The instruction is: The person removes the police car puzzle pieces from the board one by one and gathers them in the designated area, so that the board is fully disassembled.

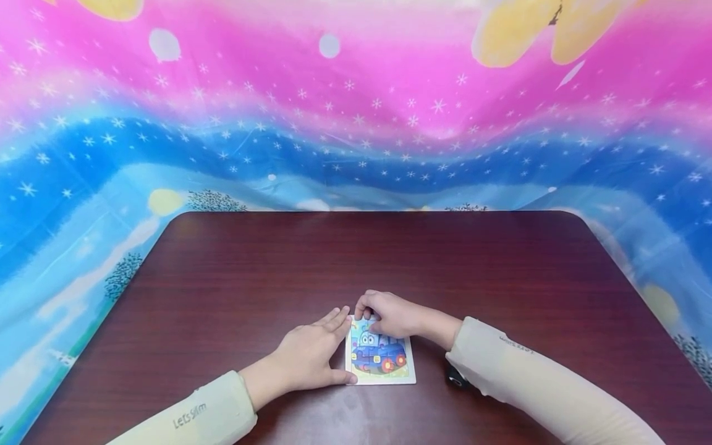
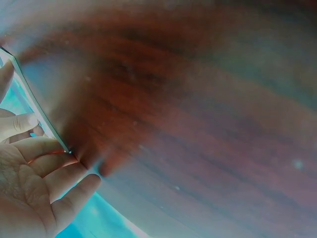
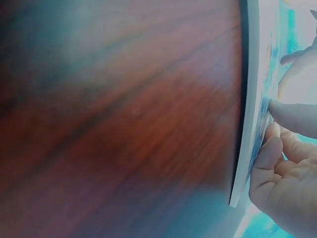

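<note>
A small jigsaw puzzle [image 1: 378, 358] in a white-edged frame lies on the table, showing a blue cartoon vehicle with eyes and red wheels. Along its left edge rests my left hand [image 1: 308, 355], fingers extended toward the upper corner and thumb at the lower one. My right hand [image 1: 392, 314] reaches over the top edge with curled fingers. In the right wrist view, the right hand [image 3: 287, 173] has its thumb and fingertips against the puzzle's face [image 3: 265, 109]; whether they pinch a piece is hidden. The left wrist view shows the left hand [image 2: 37, 183] beside the frame's edge [image 2: 39, 109].
The dark reddish-brown table [image 1: 278, 259] stretches around the puzzle. A small black object [image 1: 457, 378] shows beneath the right sleeve cuff. Behind and beside the table hangs a pink and blue patterned cloth [image 1: 356, 111].
</note>
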Demonstrator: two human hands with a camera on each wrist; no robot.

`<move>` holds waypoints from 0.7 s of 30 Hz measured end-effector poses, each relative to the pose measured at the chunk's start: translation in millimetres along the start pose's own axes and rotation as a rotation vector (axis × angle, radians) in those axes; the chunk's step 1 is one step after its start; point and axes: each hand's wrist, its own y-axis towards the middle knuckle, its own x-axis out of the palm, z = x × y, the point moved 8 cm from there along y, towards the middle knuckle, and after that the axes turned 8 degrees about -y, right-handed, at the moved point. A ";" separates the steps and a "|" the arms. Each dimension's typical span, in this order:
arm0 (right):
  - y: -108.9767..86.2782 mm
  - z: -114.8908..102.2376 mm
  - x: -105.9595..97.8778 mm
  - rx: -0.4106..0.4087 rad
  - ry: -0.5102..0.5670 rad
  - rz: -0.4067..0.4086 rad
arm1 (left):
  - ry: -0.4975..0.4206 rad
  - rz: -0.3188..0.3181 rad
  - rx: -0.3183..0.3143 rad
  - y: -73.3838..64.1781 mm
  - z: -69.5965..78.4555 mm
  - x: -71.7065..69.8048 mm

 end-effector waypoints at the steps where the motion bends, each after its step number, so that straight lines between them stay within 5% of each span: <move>1: 0.0 -0.3 -0.3 0.000 0.000 0.001 | -0.001 0.001 0.000 0.0 -0.1 0.0; 21: -0.8 -4.5 2.5 0.016 -0.019 -0.004 | -0.034 0.001 -0.012 -2.5 0.3 -1.2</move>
